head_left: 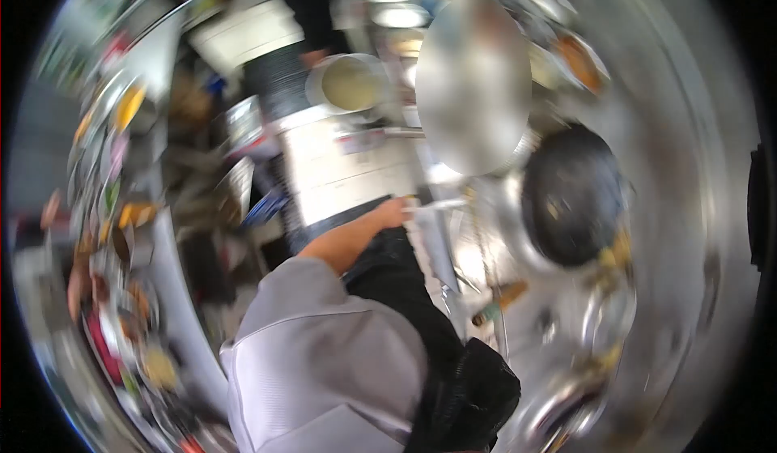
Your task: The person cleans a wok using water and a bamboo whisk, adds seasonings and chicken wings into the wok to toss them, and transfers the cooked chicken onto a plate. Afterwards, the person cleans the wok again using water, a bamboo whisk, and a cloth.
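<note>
From here, left hand (394, 212) looks clenched round one end of the pale handle (443, 204), likely light, stiff, best held there; right hand unseen.

Sorry folks, can't make out a single word, number or logo in this one, the whole shot's too smeared. Closest thing to print is the pale packet-looking thing with a red edge (245, 127), and whatever might be on it is just mush. Same deal with the blue-and-white thing (265, 208) below it and the small pinkish patch (360, 141) over by the floor tiles (352, 186): colours come through, letters don't.
</note>
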The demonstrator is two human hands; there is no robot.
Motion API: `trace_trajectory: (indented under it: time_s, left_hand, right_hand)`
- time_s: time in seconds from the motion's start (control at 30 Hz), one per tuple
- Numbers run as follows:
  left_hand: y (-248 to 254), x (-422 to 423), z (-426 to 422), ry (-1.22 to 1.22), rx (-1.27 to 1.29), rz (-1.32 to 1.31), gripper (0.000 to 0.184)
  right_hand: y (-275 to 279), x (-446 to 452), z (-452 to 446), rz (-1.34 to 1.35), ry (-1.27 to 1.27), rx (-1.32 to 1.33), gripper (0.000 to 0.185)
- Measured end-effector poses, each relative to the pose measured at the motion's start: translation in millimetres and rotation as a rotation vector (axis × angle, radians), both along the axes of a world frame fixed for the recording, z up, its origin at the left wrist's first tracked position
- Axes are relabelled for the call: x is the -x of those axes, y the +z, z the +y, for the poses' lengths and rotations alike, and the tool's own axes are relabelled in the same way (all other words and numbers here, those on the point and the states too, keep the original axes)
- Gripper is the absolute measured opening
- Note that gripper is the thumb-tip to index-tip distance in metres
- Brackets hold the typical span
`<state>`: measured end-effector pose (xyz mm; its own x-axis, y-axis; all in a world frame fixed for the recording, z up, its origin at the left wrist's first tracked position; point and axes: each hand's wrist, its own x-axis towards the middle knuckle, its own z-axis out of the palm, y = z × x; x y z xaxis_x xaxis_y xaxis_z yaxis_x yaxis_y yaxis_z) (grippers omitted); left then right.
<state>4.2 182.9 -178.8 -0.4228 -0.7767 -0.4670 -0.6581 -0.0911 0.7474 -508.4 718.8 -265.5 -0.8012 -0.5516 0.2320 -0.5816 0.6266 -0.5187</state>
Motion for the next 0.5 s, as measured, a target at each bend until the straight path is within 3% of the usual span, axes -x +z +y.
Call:
trace_trajectory:
  time_s: [0.03,0.1,0.13,0.23,0.27,0.3,0.33,0.37,0.43,0.5]
  left_hand:
    - [54.6,-11.5,11.1,0.083,0.168,0.070,0.050]
    - [106.5,-46.4,33.9,0.404,0.240,0.113,0.046]
    - [126.0,-70.9,52.4,0.590,0.308,0.147,0.044]
    - [166.7,-167.5,123.7,1.179,0.582,0.061,0.042]
    - [165.7,-214.0,148.2,1.307,0.849,-0.132,0.043]
    - [255.9,-232.8,181.5,1.515,0.632,-0.035,0.041]
    - [228.2,-286.5,208.1,1.724,0.857,-0.206,0.036]
    - [239.7,-325.6,240.2,1.875,1.043,-0.566,0.036]
    - [244.0,-410.4,312.5,2.259,1.161,-0.793,0.045]
    - [259.7,-467.5,386.6,2.600,0.855,-1.035,0.055]
  right_hand:
    - [85.9,25.6,-17.5,-0.239,-0.217,-0.130,0.057]
    - [192.3,20.4,-112.0,-0.255,-0.119,-0.077,0.057]
    - [217.8,19.1,-156.0,-0.252,-0.021,-0.029,0.057]
    - [268.2,-12.8,-255.4,-0.286,0.190,0.092,0.056]
    - [281.4,-25.4,-273.8,-0.302,0.240,0.113,0.056]
    - [289.7,-35.2,-291.7,-0.319,0.280,0.124,0.056]
    - [300.3,-48.0,-304.8,-0.333,0.314,0.138,0.056]
    - [305.1,-57.1,-317.1,-0.337,0.349,0.140,0.056]
    - [309.0,-77.6,-336.1,-0.358,0.398,0.126,0.056]
    - [318.9,-97.6,-340.2,-0.362,0.414,0.131,0.056]
